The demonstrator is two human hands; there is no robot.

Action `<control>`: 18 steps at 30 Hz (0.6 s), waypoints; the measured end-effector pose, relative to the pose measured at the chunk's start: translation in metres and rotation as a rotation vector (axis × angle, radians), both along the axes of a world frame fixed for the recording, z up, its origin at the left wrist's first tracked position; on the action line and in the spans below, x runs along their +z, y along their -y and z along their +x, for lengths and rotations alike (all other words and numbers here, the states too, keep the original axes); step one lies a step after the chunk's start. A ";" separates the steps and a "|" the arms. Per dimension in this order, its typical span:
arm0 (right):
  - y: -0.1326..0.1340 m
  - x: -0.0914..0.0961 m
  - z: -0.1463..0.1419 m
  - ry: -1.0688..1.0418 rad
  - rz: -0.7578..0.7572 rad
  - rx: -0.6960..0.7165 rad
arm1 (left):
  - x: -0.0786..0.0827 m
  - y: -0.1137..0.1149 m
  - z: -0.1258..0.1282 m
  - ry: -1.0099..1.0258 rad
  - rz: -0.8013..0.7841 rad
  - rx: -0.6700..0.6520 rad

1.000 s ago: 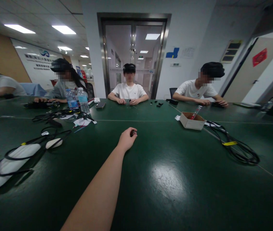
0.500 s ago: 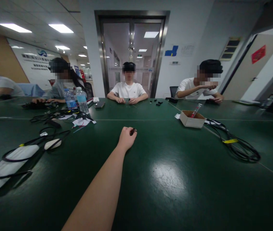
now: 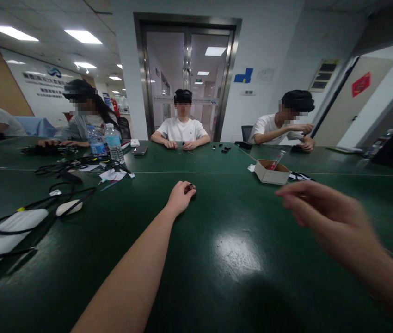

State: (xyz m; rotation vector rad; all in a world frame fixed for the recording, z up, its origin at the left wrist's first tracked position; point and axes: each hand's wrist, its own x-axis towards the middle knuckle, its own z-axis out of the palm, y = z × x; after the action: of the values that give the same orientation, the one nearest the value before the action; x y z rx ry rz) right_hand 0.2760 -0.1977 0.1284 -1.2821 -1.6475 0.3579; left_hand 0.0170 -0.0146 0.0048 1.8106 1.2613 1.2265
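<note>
My left hand rests on the green table in front of me. Its fingers are closed round a small dark object with a shiny end, most of it hidden by the fingers. My right hand hangs above the table on the right, slightly blurred. Its thumb and forefinger point left and come close together in a pinch; whatever they may hold is hidden. An open cardboard box with a clear, red-marked tube leaning in it stands just beyond the right hand.
To the left lie black cables, a white mouse-shaped item and a long white object. Two water bottles and a phone stand or lie farther back. Co-workers sit across the table, one near small black pieces.
My right hand has come into view from the right, over the cables there. My left hand stays on the table with the small dark object. The view has shifted slightly.
</note>
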 end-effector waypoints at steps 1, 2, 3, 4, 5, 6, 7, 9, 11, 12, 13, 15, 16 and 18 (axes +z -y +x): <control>-0.023 -0.007 -0.018 -0.029 -0.079 0.065 | -0.001 -0.001 -0.001 0.048 0.000 -0.001; -0.048 -0.016 -0.037 -0.072 -0.193 0.145 | -0.001 -0.002 -0.001 0.105 -0.005 0.006; -0.072 -0.027 -0.056 -0.129 -0.309 0.171 | -0.001 -0.004 -0.001 0.168 -0.016 0.019; -0.095 -0.040 -0.075 -0.197 -0.413 0.176 | -0.001 -0.005 -0.002 0.236 -0.029 0.033; -0.116 -0.053 -0.092 -0.288 -0.536 0.181 | 0.000 -0.005 -0.002 0.306 -0.043 0.044; -0.134 -0.065 -0.107 -0.399 -0.663 0.199 | 0.000 -0.006 -0.003 0.371 -0.051 0.050; -0.150 -0.075 -0.119 -0.510 -0.742 0.230 | 0.001 -0.006 -0.003 0.428 -0.053 0.050; -0.173 -0.090 -0.137 -0.662 -0.795 0.349 | 0.002 -0.008 -0.005 0.510 -0.047 0.050; -0.187 -0.097 -0.144 -0.715 -0.780 0.455 | 0.001 -0.010 -0.007 0.552 -0.040 0.071; -0.191 -0.098 -0.145 -0.731 -0.768 0.484 | 0.001 -0.011 -0.008 0.558 -0.039 0.079; -0.194 -0.100 -0.145 -0.755 -0.749 0.503 | 0.000 -0.012 -0.009 0.553 -0.041 0.078; -0.195 -0.102 -0.141 -0.825 -0.697 0.513 | -0.001 -0.013 -0.011 0.503 -0.049 0.054; -0.195 -0.103 -0.138 -0.861 -0.667 0.516 | -0.002 -0.014 -0.012 0.459 -0.051 0.039; -0.195 -0.106 -0.133 -0.917 -0.623 0.521 | -0.003 -0.015 -0.013 0.372 -0.038 0.028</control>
State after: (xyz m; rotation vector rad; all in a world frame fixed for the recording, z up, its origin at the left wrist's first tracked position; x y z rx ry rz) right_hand 0.1433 -0.0031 0.0223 -0.8355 -1.0391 1.6079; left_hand 0.0044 0.0001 0.0015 1.4552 1.0911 1.4636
